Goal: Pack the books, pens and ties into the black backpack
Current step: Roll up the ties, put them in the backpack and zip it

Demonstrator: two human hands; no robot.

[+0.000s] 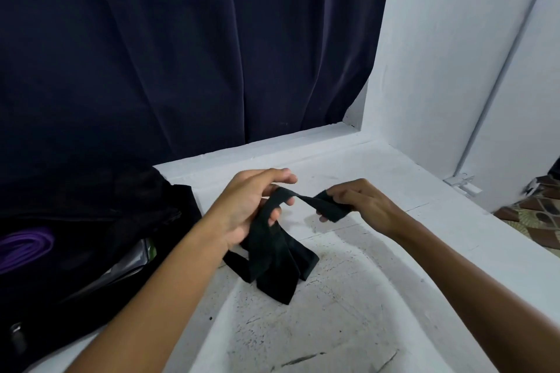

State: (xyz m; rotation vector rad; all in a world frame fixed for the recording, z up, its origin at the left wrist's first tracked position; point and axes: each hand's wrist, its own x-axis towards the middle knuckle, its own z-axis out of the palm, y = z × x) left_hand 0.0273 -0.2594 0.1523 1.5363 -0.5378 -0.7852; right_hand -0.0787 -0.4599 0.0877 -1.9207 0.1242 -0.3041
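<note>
above the white surface [348, 297], left hand [242, 206] and right hand [360, 203] both pinching black tie [272, 257] in curled fingers; black backpack [91, 236] just left.

Matt black cloth tie [272, 257], rough scuffed white-painted ledge [348, 297], dark cloth curtain [181, 54]

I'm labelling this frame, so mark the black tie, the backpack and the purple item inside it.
black tie [272, 266]: head view, on the folded bundle lying on the ledge.
backpack [91, 215]: head view, on its dark upper fabric.
purple item [24, 245]: head view, on its folded bands.
</note>
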